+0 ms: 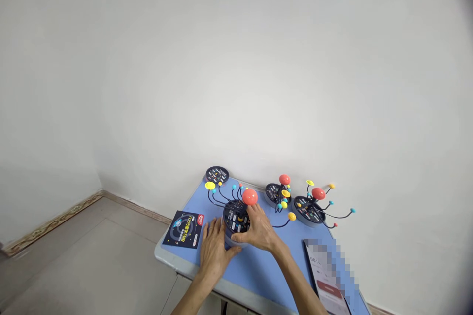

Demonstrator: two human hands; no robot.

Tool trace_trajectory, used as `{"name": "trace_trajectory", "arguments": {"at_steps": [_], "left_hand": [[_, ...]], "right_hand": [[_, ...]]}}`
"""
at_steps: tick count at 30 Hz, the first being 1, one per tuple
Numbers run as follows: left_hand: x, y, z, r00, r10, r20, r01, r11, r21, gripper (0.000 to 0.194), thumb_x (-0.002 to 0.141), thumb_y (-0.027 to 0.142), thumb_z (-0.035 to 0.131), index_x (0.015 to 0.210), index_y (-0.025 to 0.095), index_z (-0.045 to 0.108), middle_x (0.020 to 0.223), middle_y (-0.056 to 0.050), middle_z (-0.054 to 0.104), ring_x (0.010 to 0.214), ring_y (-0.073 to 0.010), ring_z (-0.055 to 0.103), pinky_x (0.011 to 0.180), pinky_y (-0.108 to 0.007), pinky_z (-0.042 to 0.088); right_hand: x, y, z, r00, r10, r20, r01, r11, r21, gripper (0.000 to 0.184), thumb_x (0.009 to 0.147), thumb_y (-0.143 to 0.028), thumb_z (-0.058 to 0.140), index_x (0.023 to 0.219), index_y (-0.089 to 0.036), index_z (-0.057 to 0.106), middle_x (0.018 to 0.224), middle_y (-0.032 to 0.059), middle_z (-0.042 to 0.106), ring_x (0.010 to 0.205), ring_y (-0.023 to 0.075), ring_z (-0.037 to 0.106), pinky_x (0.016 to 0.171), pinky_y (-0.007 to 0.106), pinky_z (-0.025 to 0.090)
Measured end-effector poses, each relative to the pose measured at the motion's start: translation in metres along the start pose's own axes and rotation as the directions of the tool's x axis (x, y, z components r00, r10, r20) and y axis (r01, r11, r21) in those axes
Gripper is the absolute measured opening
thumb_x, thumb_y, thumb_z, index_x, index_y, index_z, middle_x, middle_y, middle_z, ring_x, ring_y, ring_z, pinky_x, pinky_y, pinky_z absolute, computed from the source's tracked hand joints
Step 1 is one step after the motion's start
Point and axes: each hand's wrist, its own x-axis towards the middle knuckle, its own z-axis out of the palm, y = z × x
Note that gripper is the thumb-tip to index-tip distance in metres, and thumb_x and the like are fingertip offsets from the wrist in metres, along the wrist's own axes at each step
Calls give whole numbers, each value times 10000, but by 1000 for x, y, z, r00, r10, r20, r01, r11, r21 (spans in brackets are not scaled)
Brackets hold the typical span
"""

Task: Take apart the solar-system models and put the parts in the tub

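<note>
A solar system model [236, 221] with a round black base, a large red ball on its centre post and small coloured balls on curved black arms stands near the middle of the table. My right hand [261, 229] is closed over the base's right side, its thumb at the front rim and its fingers close to the post. Its exact hold is partly hidden behind the hand. Flat along the left of the base rests my left hand [213, 252], fingers stretched out and thumb by the lower front edge. Another arm with a yellow ball [291, 216] sticks out past my right hand.
Two similar models, one with bunched arms [278, 194] and one with spread arms [309, 209], stand to the right. A bare round base [217, 174] is at the back left. A black printed card [184, 229] and a phone [327, 280] lie on the blue table [254, 268] against the wall.
</note>
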Motion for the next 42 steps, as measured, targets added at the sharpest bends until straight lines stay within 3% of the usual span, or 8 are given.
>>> {"name": "trace_trajectory", "arguments": {"at_steps": [7, 12, 16, 25, 32, 42], "left_hand": [[14, 8, -20, 995, -36, 92, 26, 993, 115, 632, 764, 305, 640, 1344, 73, 544, 1422, -227, 528, 1362, -381, 437, 1143, -516, 291], [28, 10, -38, 988, -56, 145, 23, 975, 220, 488, 769, 316, 649, 1207, 102, 661, 1347, -209, 591, 1360, -420, 421, 1131, -579, 274], [44, 9, -49, 985, -50, 168, 12, 976, 219, 395, 759, 334, 674, 1094, 129, 720, 1246, -209, 650, 1324, -425, 460, 1138, -589, 263], [75, -19, -64, 971, -61, 230, 4, 971, 238, 377, 797, 410, 651, 1061, 156, 742, 1215, -169, 675, 1303, -406, 474, 1148, -526, 245], [87, -37, -71, 961, -50, 272, -21, 968, 250, 386, 854, 462, 590, 1064, 172, 732, 1195, -147, 675, 1270, -372, 481, 1131, -500, 246], [100, -58, -83, 945, -43, 324, -34, 973, 229, 334, 799, 362, 654, 1049, 155, 731, 1150, -164, 678, 1164, -324, 562, 1001, -399, 370]], "right_hand": [[-21, -12, -21, 1000, -11, -24, 10, 1000, -19, 805, 598, -441, 787, 1302, -164, 513, 1306, 153, 534, 1216, 347, 475, 1035, 488, 389], [-46, -8, -29, 998, 33, -52, -36, 998, -51, 808, 621, -440, 751, 1343, -183, 496, 1273, 141, 555, 1197, 352, 500, 997, 474, 429], [-65, 3, -28, 993, 79, -82, -86, 993, -83, 740, 621, -417, 725, 1302, -205, 528, 1229, 134, 574, 1185, 359, 509, 966, 465, 456], [-86, 12, -10, 983, 182, -32, -184, 978, -94, 843, 622, -342, 688, 1413, -182, 447, 1323, 129, 543, 1230, 336, 499, 1010, 416, 433], [-82, 20, 11, 967, 255, 17, -251, 960, -125, 849, 619, -359, 693, 1413, -172, 459, 1363, 134, 518, 1266, 346, 469, 1058, 416, 391], [-56, 22, 18, 956, 291, 47, -278, 943, -181, 751, 630, -374, 687, 1329, -151, 524, 1280, 140, 564, 1206, 332, 499, 1040, 418, 392]]}}
